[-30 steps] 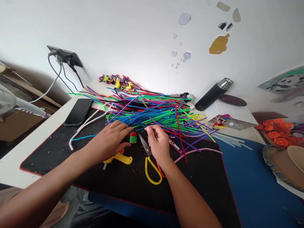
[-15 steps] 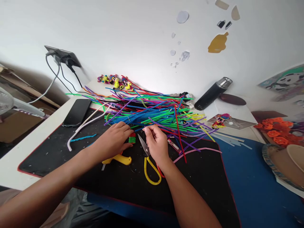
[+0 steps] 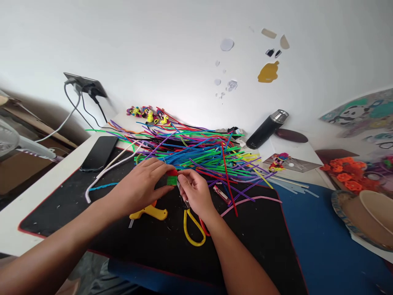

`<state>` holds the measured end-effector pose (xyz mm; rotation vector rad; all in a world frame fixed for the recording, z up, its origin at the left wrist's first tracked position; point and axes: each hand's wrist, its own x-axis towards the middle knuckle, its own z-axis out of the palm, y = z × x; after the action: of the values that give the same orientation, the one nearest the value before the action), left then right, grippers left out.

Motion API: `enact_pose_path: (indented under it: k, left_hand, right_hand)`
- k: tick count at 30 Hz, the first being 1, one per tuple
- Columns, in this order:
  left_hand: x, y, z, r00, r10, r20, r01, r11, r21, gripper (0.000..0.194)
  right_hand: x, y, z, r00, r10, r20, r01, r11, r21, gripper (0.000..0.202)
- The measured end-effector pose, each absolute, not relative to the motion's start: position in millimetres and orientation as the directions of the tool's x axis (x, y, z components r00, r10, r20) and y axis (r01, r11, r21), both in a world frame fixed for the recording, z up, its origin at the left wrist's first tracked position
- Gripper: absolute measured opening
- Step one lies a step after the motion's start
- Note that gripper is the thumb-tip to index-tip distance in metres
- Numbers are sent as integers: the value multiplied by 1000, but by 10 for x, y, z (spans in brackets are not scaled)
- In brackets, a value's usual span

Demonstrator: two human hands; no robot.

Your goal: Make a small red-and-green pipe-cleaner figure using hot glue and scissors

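Observation:
A small red-and-green piece (image 3: 172, 180) sits between the thumb and fingers of my left hand (image 3: 144, 178). My right hand (image 3: 195, 189) is closed in a pinch at the right side of this piece; whatever its fingertips hold is hidden. Under that hand lie scissors (image 3: 194, 244) with yellow and red handles, their blades mostly covered. A yellow glue gun (image 3: 150, 212) rests on the black mat just below my left hand. Behind both hands spreads a heap of coloured pipe cleaners (image 3: 196, 153), blue, green, purple and red among them.
A phone (image 3: 100, 153) lies at the left, near a bent white pipe cleaner (image 3: 97, 179). At the back stand several small pipe-cleaner figures (image 3: 149, 116) and, farther right, a tilted black flask (image 3: 266, 130). Clear glue sticks (image 3: 294, 186) and a bowl (image 3: 379, 209) are at the right.
My right hand has moved left to meet the piece in my left hand, now covering the scissor blades. The camera view has shifted slightly.

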<state>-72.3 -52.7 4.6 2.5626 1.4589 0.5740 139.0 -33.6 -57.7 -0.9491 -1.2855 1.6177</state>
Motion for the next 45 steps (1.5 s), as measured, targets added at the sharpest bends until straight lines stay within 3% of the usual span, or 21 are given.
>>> enact_pose_path:
  k: [11, 13, 17, 21, 31, 39, 42, 45]
  left_hand:
    - [-605, -482, 64, 443, 851, 282, 795, -518, 315, 35]
    - [-610, -468, 70, 430, 862, 270, 778, -505, 374, 44]
    - [-659, -414, 156, 375, 914, 158, 693, -389, 607, 68]
    - [-687, -367, 232, 328, 941, 80, 604, -275, 748, 55]
    - [-634, -373, 177, 359, 911, 202, 696, -406, 592, 38]
    - [-665, -404, 201, 368, 902, 226, 702, -429, 568, 37]
    - [-781, -357, 174, 308, 925, 223, 728, -380, 571, 39]
    - [-944, -273, 135, 112, 965, 236, 732, -240, 638, 34]
  right_hand:
    - [1397, -316, -478, -486, 870, -88, -258, -238, -936, 57]
    - [1404, -311, -470, -469, 877, -103, -272, -255, -928, 56]
    - [1421, -301, -459, -426, 896, -126, -331, -284, -900, 55]
    - [1431, -315, -442, -462, 878, -124, -349, -308, -885, 52]
    - [1441, -322, -440, -512, 851, -118, -339, -326, -883, 50]
    - [1449, -340, -417, -540, 833, -123, -326, -341, -882, 51]
    - [1452, -331, -416, -532, 838, -124, -343, -347, -873, 51]
    - [1455, -332, -414, -529, 841, -112, -361, -343, -867, 50]
